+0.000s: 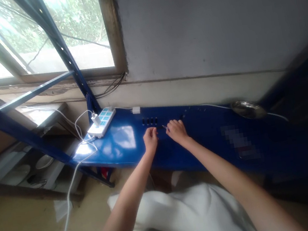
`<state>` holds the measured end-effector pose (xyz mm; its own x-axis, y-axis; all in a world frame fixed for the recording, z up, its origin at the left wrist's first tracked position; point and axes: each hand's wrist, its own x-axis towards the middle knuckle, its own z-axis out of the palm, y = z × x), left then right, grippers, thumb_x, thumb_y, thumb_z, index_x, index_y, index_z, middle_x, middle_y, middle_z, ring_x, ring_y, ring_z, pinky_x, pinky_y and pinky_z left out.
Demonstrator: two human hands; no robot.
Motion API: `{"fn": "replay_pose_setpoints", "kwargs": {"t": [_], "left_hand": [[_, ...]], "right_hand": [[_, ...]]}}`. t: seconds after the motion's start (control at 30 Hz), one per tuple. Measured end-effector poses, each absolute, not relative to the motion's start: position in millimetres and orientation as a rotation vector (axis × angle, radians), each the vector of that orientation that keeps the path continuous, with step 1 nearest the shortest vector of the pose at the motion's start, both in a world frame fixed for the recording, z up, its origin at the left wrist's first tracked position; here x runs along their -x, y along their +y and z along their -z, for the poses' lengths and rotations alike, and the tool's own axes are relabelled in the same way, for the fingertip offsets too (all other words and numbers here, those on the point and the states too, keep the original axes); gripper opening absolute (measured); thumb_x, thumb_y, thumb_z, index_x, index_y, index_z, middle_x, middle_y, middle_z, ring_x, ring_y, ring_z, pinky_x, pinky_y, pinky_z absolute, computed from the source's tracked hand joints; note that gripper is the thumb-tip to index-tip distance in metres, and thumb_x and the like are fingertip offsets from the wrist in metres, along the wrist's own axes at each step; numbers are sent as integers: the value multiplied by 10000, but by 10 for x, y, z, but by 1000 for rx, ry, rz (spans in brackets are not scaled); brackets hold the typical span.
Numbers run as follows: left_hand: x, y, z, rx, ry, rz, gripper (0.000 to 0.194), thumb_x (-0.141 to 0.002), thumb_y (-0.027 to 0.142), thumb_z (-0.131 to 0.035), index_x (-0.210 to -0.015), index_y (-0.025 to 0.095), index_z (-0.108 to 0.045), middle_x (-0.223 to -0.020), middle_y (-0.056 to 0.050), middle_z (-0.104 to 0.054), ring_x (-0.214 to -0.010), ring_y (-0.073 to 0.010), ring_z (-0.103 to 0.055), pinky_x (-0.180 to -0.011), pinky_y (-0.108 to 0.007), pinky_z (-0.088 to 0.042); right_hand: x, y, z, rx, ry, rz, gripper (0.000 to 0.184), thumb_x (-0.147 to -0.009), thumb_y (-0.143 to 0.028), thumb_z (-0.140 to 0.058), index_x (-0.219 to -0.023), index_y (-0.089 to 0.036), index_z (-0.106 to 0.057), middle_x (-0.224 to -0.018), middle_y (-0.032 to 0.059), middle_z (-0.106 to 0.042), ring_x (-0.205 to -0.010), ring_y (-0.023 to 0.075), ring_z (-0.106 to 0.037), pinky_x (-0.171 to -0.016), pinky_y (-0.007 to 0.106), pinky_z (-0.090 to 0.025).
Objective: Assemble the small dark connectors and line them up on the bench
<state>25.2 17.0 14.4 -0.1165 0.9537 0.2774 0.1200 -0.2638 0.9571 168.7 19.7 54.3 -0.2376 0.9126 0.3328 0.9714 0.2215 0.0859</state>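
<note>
left hand [150,139]: fingers curled down, grip cannot tell | right hand [177,131]: fingertips together on small metal pin [164,127], between hands | row of black fittings [149,121]: 11 o'clock | risk: loose pinch could drop pin off blue steel shelf [210,142], 6 o'clock edge

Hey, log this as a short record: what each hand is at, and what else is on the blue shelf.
Left hand: the left hand is over the blue metal shelf, just below a row of dark slots
Right hand: the right hand has a small metal item at its fingertips; grip unclear
Also on shelf: white power strip, white plug adapter, steel bowl
Behind: window with trees outside
</note>
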Motion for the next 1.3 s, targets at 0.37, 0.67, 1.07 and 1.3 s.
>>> {"fn": "replay_pose_setpoints", "kwargs": {"t": [0.37, 0.67, 1.07, 1.3], "left_hand": [[-255, 137, -202, -1467, 1304, -1437, 296, -812, 445, -476, -769, 162, -550, -626, -3, -566, -463, -85, -498, -469, -201, -396], [-254, 148, -187, -1489, 1292, -1404, 297, -800, 435, -500, -824, 155, -597, -668, -26, -610, -519, -101, -536, -500, -211, -429], [-275, 141, -199, -1481, 1163, -1334, 332, -771, 432, -547, -909, 141, -625, -742, -59, -667, -471, -93, -553, -502, -224, -463], [-270, 131, -194, -1524, 1144, -1354, 344, -767, 423, -559, -961, 145, -616, -794, -63, -668, -500, -92, -577, -526, -221, -474]], "right_hand": [[-1659, 139, -672, 1876, -2410, 482, 244, -815, -112, -394, -857, -98, -634, -879, 132, -606, -840, 223, -488, -750, 343, -298], [-1667, 130, -728, 1829, -2495, 637, 318, -821, -52, -330, -871, -101, -640, -874, 142, -595, -829, 227, -479, -736, 344, -295], [-1654, 129, -761, 1570, -2571, 532, 259, -814, -78, -365, -843, -105, -622, -873, 139, -590, -830, 232, -458, -737, 347, -259], [-1626, 178, -636, 1662, -2447, 336, 180, -811, -155, -432, -843, -115, -604, -902, 124, -593, -855, 215, -494, -754, 328, -285]]}}
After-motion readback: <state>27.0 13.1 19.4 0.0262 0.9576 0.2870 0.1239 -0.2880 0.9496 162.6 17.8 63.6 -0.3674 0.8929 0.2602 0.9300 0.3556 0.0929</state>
